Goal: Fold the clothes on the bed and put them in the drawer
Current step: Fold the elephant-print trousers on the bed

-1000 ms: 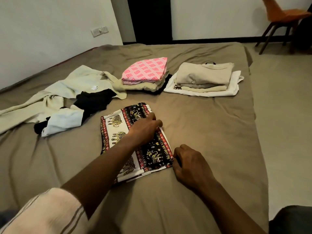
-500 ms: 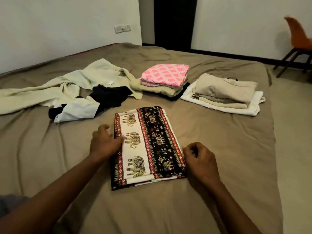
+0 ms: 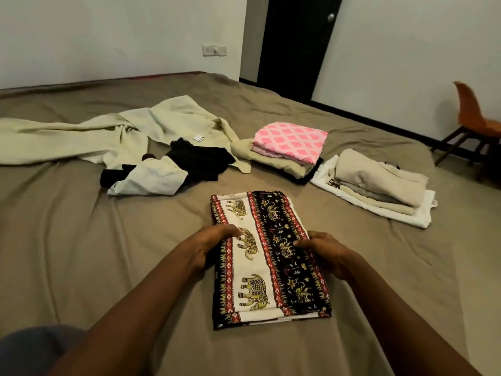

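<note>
— Where is the elephant-print cloth (image 3: 267, 270) lying?

— It is lying folded into a long rectangle on the brown bed (image 3: 108, 253), right in front of the person, with its short end facing them.

— And what are the hands doing?

— The left hand (image 3: 214, 245) is gripping the cloth's left edge, fingers curling over the white elephant band. The right hand (image 3: 322, 251) is gripping the opposite edge, fingertips pressing on the black band. Both are holding it about halfway along. I cannot tell whether the thumbs are reaching underneath.

— Is the cloth sitting flat?

— It is looking flat on the sheet; I cannot tell whether it is lifting at all.

— What else is lying on the bed?

— A pale green garment (image 3: 162, 126) is sprawling unfolded at the far left, with a black garment (image 3: 200, 161) bunching on top of it. To the right of those, a pink patterned piece (image 3: 290, 139) is sitting on top of a small folded stack, and just beside that a beige pile (image 3: 379, 183) is resting on a folded white piece.

— Anything beyond the bed?

— An orange chair (image 3: 474, 123) is standing at the right, and a dark door (image 3: 295, 42) is showing in the far wall.
</note>
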Demonstrator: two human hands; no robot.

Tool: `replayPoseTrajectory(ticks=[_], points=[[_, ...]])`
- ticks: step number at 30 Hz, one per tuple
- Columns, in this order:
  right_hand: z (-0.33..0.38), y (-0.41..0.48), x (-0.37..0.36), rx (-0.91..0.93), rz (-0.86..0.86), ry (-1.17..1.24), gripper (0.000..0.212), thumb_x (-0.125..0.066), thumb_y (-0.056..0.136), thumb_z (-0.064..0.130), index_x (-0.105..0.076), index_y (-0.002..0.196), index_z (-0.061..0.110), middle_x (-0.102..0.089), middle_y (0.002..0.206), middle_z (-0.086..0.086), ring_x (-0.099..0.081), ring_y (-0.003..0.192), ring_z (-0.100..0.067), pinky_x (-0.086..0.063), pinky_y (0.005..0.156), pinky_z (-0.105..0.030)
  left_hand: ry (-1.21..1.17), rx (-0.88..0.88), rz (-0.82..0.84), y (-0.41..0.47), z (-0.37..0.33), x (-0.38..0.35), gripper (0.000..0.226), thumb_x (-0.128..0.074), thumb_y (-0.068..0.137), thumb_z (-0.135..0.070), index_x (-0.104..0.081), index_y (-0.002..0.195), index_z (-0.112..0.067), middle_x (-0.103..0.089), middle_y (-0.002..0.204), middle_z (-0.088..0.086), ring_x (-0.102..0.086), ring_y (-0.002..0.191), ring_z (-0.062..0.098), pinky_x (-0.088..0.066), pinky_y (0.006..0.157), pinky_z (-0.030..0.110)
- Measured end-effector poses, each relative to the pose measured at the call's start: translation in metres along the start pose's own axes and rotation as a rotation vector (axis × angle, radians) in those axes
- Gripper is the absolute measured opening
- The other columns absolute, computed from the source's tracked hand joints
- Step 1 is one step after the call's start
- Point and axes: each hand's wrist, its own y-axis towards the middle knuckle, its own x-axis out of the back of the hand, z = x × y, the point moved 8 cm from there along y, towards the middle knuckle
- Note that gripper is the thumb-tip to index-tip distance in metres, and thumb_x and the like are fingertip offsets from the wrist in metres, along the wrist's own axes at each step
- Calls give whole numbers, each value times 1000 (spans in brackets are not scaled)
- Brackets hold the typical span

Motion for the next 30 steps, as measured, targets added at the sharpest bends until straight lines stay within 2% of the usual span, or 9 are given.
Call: replayPoseTrajectory(ticks=[5, 10, 15, 17, 21, 24, 26, 28, 30], points=[[-7, -13, -5, -13, 138, 35, 44, -73, 90, 4, -61, 131, 12, -74, 119, -17, -72, 110, -35, -56, 99, -55, -34, -14, 24, 1, 2, -8, 39, -71, 90, -6, -62, 128, -4, -75, 109, 24, -74, 99, 42, -56, 97, 57], [18, -18, 17, 28, 83, 212, 33, -58, 98, 0, -65, 130, 2, -73, 118, -22, -70, 113, -37, -55, 101, -52, -198, -38, 14, -1, -27, -24, 42, -63, 91, -7, -60, 132, -1, -71, 115, 31, -70, 107, 47, -51, 100, 60], [131, 11, 72, 113, 40, 242, 34, -62, 96, 11, -63, 130, 3, -71, 123, -20, -68, 110, -35, -55, 97, -48, -329, -249, 6, 2, -124, -59, 28, -61, 93, -13, -68, 117, 0, -77, 96, 23, -77, 76, 35, -61, 71, 43], [185, 36, 95, 119, 51, 173, 37, -64, 95, 15, -59, 130, 1, -72, 118, -19, -69, 106, -35, -54, 98, -49, -414, -328, 36, 12, -173, -77, 27, -58, 95, -12, -68, 117, -1, -78, 93, 20, -77, 74, 32, -63, 59, 40], [302, 76, 138, 193, 17, -37, 40, -65, 96, 27, -60, 127, 4, -73, 114, -17, -70, 105, -34, -55, 92, -49, -545, -464, 71, 54, -266, -102, 34, -62, 94, -18, -67, 125, -5, -76, 111, 18, -76, 96, 36, -61, 82, 47], [384, 110, 163, 277, 32, -200, 38, -66, 96, 28, -62, 129, 8, -72, 119, -16, -70, 107, -34, -57, 88, -46, -690, -604, 44, 100, -321, -108, 60, -77, 79, -16, -61, 135, -6, -72, 122, 20, -72, 107, 41, -56, 95, 59], [420, 136, 186, 357, -127, -359, 42, -75, 90, 23, -67, 129, 10, -71, 124, -13, -69, 110, -29, -58, 83, -39, -748, -628, 25, 131, -333, -119, 67, -82, 76, -15, -56, 137, -6, -73, 120, 19, -73, 105, 40, -56, 93, 61], [432, 170, 204, 447, -360, -641, 43, -77, 90, 22, -67, 130, 9, -67, 129, -11, -65, 108, -23, -56, 81, -34, -736, -549, -87, 180, -321, -135, 55, -78, 86, -13, -55, 135, -7, -75, 115, 16, -76, 97, 33, -61, 87, 55], [409, 203, 208, 445, -571, -888, 58, -72, 94, 29, -51, 144, 10, -56, 142, -15, -57, 123, -31, -51, 100, -42, -641, -391, -176, 226, -282, -151, 47, -75, 91, -13, -54, 133, -8, -72, 117, 16, -75, 95, 32, -64, 78, 49]])
